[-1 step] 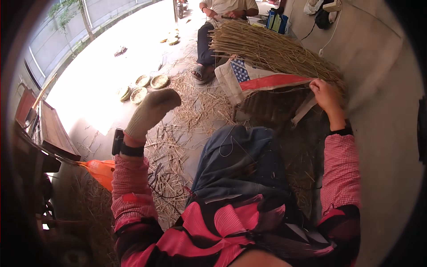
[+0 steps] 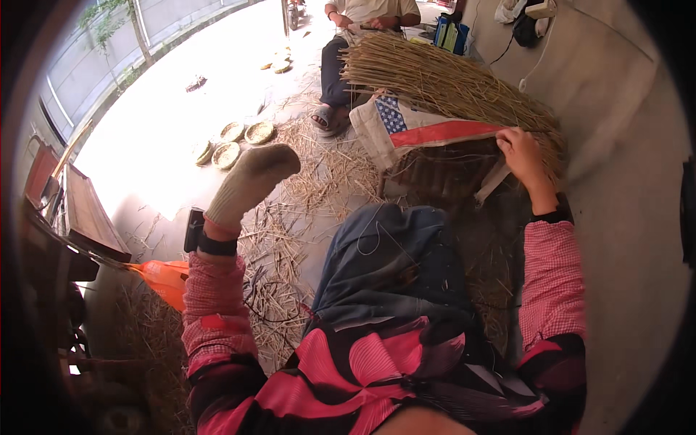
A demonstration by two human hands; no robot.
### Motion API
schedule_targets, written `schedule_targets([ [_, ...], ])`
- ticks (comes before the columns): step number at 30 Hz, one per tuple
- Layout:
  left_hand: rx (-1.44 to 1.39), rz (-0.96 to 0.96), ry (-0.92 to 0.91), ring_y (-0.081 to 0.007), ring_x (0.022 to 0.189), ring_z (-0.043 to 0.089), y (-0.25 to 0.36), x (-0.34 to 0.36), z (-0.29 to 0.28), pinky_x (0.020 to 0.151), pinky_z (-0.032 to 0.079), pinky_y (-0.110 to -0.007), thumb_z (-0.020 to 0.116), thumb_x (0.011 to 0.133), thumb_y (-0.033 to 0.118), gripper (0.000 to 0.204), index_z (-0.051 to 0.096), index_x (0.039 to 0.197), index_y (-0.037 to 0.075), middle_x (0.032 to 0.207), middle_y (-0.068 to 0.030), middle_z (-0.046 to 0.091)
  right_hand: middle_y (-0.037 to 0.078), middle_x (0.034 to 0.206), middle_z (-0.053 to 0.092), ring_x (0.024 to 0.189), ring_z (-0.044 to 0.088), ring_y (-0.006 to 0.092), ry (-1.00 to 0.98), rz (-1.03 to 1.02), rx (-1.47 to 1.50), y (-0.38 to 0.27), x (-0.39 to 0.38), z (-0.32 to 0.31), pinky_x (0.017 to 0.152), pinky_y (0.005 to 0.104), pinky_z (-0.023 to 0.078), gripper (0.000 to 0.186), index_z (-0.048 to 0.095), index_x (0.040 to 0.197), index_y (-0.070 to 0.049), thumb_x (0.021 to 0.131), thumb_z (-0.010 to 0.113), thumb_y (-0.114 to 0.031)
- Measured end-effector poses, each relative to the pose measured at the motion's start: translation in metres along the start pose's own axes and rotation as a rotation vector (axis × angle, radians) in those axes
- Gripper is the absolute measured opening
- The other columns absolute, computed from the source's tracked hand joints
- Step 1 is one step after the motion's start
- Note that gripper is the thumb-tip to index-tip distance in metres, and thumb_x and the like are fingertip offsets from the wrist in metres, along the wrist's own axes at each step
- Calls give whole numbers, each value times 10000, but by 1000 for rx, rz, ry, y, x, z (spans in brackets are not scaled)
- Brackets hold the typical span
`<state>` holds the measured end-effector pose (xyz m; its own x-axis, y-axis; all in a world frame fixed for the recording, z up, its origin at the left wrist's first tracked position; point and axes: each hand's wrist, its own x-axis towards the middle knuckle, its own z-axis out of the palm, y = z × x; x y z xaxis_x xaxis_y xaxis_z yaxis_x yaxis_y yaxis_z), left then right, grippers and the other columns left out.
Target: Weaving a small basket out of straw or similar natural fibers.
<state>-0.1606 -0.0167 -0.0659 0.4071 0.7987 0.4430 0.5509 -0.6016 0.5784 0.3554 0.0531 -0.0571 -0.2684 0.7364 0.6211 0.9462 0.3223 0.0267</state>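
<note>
My left hand [image 2: 257, 177], in a knitted cream glove with a darkened finger end, is raised over the straw-strewn floor. Its fingers are pressed together and bent to the right; whatever they may hold is hidden. At the right, my bare right hand [image 2: 523, 156] has its fingers curled in a pinch by the edge of a printed cloth sack [image 2: 435, 133], below a large straw bundle [image 2: 435, 72]. What sits between those fingertips is too small to make out. A thin pale thread [image 2: 377, 230] lies looped on my dark trousers [image 2: 391, 268].
Several round woven straw pieces [image 2: 259, 133] lie on the bright floor. Loose straw [image 2: 275, 246] covers the ground beside my legs. An orange bag [image 2: 163, 281] is near my left forearm. Ahead sits another person [image 2: 370, 13], hands together. A wall [image 2: 623, 181] rises on my right.
My right hand has shifted slightly left along the sack's edge. The gloved left hand has moved a little to the right. The straw bundle and sack look almost unchanged.
</note>
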Motion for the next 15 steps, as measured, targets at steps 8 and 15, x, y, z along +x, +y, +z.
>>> schedule_targets([
  [8, 315, 237, -84, -373, 786, 631, 52, 32, 35, 673, 502, -446, 599, 876, 194, 148, 649, 958, 81, 807, -167, 634, 33, 892, 659, 655, 595, 59, -542, 203, 1442, -220, 8, 5, 552, 186, 463, 276, 624, 1177, -24, 996, 558, -221],
  [15, 262, 152, 97, -344, 832, 637, 48, 41, 40, 686, 498, -447, 590, 900, 189, 131, 638, 990, 107, 952, -138, 631, 1, 728, 595, 565, 542, 58, -676, 394, 1669, -223, -6, 26, 493, 181, 433, 224, 655, 1005, -16, 992, 568, -222],
])
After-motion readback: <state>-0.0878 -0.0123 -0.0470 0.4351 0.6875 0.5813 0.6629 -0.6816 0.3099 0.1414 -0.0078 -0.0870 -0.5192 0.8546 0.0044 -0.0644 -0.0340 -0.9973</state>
